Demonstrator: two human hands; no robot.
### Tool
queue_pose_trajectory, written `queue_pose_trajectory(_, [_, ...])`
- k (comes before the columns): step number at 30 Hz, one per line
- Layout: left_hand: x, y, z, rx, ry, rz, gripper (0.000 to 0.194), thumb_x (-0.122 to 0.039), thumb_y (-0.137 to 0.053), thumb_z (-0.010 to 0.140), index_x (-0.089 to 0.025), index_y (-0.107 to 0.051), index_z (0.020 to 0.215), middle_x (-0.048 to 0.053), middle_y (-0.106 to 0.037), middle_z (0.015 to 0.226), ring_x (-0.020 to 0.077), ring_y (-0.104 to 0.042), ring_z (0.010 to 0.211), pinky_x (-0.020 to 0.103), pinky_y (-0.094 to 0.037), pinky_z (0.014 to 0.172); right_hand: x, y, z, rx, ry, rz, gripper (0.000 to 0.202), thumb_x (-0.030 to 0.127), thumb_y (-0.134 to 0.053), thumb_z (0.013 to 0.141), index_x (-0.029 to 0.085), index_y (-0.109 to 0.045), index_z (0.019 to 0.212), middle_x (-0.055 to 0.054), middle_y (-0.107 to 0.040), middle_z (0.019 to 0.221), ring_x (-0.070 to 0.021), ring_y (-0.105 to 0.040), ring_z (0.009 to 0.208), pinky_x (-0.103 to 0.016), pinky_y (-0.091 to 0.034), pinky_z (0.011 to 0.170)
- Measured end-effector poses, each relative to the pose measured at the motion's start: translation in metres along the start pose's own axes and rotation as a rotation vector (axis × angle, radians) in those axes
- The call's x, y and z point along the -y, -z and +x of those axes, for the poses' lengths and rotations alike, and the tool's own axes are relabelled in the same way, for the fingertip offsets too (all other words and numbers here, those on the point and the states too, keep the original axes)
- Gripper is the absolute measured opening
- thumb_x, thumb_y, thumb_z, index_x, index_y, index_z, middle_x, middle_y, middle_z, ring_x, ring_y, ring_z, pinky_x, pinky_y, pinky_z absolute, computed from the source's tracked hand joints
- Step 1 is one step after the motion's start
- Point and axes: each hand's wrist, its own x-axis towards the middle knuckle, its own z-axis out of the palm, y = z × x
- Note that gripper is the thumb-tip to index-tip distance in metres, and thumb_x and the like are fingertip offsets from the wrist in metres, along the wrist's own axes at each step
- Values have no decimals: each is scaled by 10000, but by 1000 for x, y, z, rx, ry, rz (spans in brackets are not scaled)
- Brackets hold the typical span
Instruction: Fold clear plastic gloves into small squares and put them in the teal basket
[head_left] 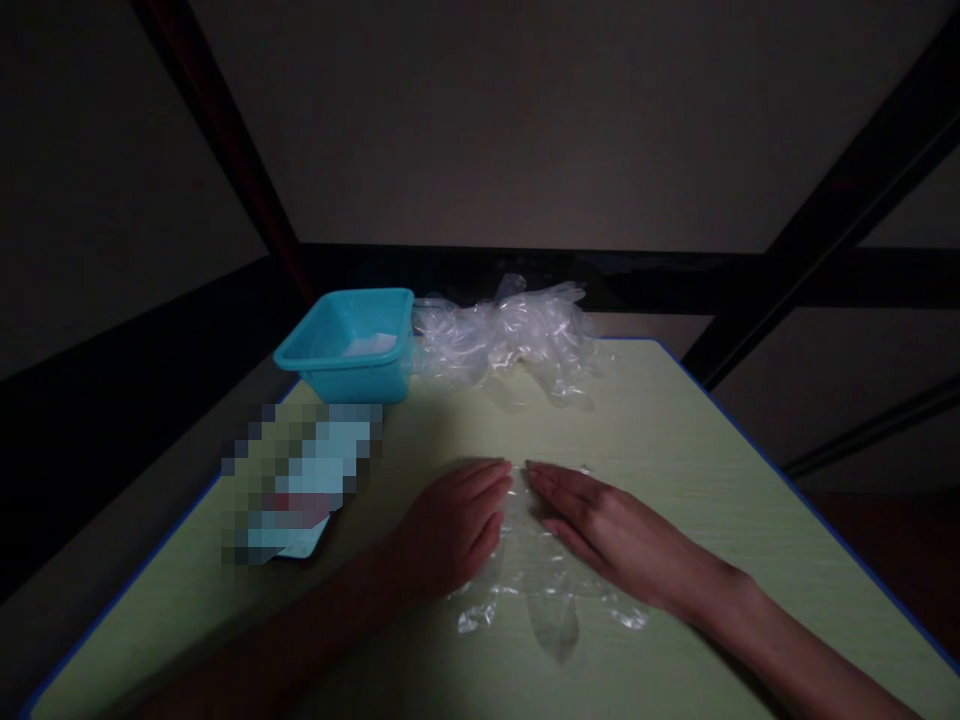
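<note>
A piece of thin clear plastic film (555, 580) lies spread on the table in front of me, with loose lobes at its near edge. I cannot make out whether it is a bag or a glove. My left hand (457, 525) rests on its left part, fingers stretched forward and close together. On the right part lies my right hand (600, 520), palm down with its fingers extended. The fingertips of both hands nearly meet at the film's far edge. Neither hand is gripping anything.
A crumpled heap of clear plastic (517, 335) lies at the table's far edge. Left of it stands a turquoise basin (352, 380) with something white inside. A flat, partly blurred-out object (311, 485) lies nearer on the left. The pale table (675, 440) has blue edging.
</note>
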Motion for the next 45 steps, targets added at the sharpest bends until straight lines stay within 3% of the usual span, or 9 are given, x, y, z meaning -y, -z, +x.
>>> queue_pose_trajectory(9, [8, -3, 1, 59, 55, 59, 331, -153, -391, 846, -86, -580, 1109, 150, -602, 1189, 219, -555, 1103, 383, -461, 951, -12, -1, 0, 99, -49, -54, 459, 295, -409, 918, 6, -484, 1266, -239, -448, 1330, -292, -418, 1246, -443, -403, 1011])
queue_pose_trajectory(15, [13, -4, 2, 62, 84, 126, 353, -169, -381, 865, -59, -543, 1158, 175, -573, 1222, 257, -512, 1154, 476, -393, 1000, -24, -5, 5, 50, -64, -43, 481, 329, -374, 931, 32, -447, 1303, -200, -405, 1373, -262, -365, 1285, -446, -349, 1049])
queue_pose_trajectory(19, [5, -4, 2, -28, 78, 105, 397, -186, -359, 872, -47, -481, 1223, 186, -518, 1283, 241, -460, 1212, 434, -397, 1013, -16, -5, 7, -7, -72, -26, 462, 261, -338, 929, 46, -412, 1331, -174, -396, 1389, -235, -354, 1296, -436, -341, 1057])
queue_pose_trajectory(24, [-13, -13, 7, 51, 106, 126, 475, -246, -361, 880, 16, -411, 1272, 233, -424, 1355, 277, -361, 1292, 430, -383, 1031, 1, -15, 10, 7, -88, -82, 548, 258, -385, 881, -10, -342, 1357, -202, -309, 1429, -253, -259, 1338, -432, -286, 1086])
queue_pose_trajectory(29, [-14, -25, 5, 117, 150, 176, 505, -267, -368, 881, 25, -383, 1293, 245, -377, 1382, 304, -306, 1318, 484, -351, 1038, 0, -25, 8, 54, -135, -107, 584, 328, -369, 898, -20, -324, 1365, -217, -266, 1443, -267, -209, 1352, -432, -262, 1096])
queue_pose_trajectory(40, [-10, -23, 3, 222, 173, 212, 559, -328, -425, 867, 0, -374, 1316, 223, -341, 1413, 335, -276, 1326, 491, -315, 1042, -4, -27, 3, 99, -161, -228, 599, 396, -389, 906, 71, -295, 1400, -160, -221, 1471, -353, -132, 1351, -531, -253, 1066])
queue_pose_trajectory(45, [-9, -26, 1, 211, 172, 249, 575, -350, -441, 870, -35, -358, 1344, 185, -301, 1444, 356, -225, 1339, 505, -296, 1045, -4, -26, 1, 86, -195, -258, 609, 465, -386, 898, 143, -302, 1408, -161, -229, 1469, -401, -136, 1334, -585, -255, 1034])
